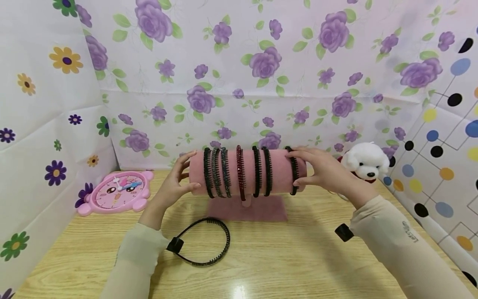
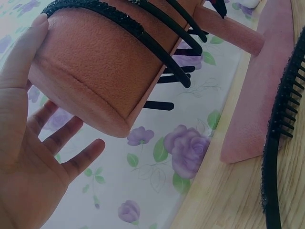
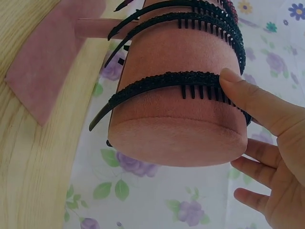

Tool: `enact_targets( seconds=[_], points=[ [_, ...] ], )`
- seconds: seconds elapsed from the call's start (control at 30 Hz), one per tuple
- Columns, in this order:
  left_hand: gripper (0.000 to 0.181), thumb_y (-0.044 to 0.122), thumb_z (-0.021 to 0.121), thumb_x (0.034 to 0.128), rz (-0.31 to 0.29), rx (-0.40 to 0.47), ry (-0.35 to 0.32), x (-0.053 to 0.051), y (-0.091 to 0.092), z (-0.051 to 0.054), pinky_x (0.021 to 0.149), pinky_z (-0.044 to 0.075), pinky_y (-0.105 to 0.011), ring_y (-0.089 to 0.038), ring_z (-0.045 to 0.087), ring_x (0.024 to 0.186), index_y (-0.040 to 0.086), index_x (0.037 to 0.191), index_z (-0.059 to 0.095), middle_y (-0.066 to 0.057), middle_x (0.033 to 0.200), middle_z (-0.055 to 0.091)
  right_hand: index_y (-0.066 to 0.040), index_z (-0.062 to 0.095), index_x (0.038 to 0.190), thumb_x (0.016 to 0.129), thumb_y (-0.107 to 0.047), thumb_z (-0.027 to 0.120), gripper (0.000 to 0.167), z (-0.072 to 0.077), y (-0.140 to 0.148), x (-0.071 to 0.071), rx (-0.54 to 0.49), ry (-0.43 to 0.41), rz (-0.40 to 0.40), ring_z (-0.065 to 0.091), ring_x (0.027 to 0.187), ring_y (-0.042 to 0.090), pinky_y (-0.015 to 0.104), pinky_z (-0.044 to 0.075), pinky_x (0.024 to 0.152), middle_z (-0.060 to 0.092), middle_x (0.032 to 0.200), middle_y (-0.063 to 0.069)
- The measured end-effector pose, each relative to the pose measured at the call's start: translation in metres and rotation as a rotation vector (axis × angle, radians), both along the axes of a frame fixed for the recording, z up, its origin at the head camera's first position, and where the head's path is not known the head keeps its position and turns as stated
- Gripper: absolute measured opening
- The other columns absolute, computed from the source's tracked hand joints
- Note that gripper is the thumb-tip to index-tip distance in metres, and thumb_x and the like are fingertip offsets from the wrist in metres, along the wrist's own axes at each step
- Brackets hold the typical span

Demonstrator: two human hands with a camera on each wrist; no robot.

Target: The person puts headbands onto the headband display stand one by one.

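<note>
A pink, fabric-covered headband stand [image 1: 249, 170] holds a horizontal roll with several toothed headbands around it. My left hand [image 1: 173, 179] grips the roll's left end, thumb in front and index finger at the top. In the left wrist view its other fingers [image 2: 81, 162] spread loosely below the roll. On the right, my right hand [image 1: 323, 170] pinches a black beaded headband [image 3: 167, 78] around the roll near its right end. The thumb lies on the band; its other fingers are partly hidden behind the roll. A red headband [image 1: 240, 172] sits mid-roll.
Another black headband [image 1: 226, 245] lies on the wooden table [image 1: 284, 261] in front of the left part of the stand. A pink cartoon clock [image 1: 117, 192] is at the left, a white plush dog [image 1: 365, 160] at the right. Patterned sheets enclose the back and sides.
</note>
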State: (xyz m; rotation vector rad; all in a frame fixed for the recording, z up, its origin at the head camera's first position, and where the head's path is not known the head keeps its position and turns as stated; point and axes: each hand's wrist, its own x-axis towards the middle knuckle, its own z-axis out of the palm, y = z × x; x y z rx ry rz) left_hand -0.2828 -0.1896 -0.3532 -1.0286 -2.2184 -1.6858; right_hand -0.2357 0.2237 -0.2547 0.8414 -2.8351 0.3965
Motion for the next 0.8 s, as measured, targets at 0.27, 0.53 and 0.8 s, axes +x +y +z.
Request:
enact_targets(
  seconds=[0.27,0.53,0.8],
  points=[
    [0.080,0.006,0.069,0.0868,0.001,-0.005,0.005,0.001,-0.002,-0.001,0.104,0.032,-0.055,-0.039,0.024,0.143,0.016,0.152,0.023,-0.007,0.160,0.017,-0.018,0.052,0.139,0.078,-0.028,0.080,0.068,0.001,-0.008,-0.002,0.000,0.033,0.016,0.035,0.140,0.038,0.061,0.028,0.111,0.044,0.149,0.015],
    [0.080,0.006,0.069,0.0868,0.001,-0.009,0.010,-0.001,-0.002,0.000,0.104,0.032,-0.055,-0.038,0.024,0.143,0.016,0.152,0.023,-0.008,0.160,0.018,-0.019,0.052,0.139,0.077,-0.029,0.081,0.069,0.000,-0.015,-0.005,0.003,0.054,0.018,0.036,0.139,0.037,0.060,0.027,0.111,0.046,0.147,0.014],
    [0.080,0.008,0.069,0.0868,-0.009,-0.006,0.003,-0.002,-0.001,0.001,0.105,0.030,-0.058,-0.039,0.024,0.143,0.017,0.152,0.023,-0.007,0.160,0.017,-0.020,0.050,0.140,0.076,-0.032,0.081,0.072,-0.001,-0.022,-0.006,-0.018,0.048,0.012,0.037,0.139,0.038,0.062,0.025,0.112,0.047,0.147,0.013]
  ],
)
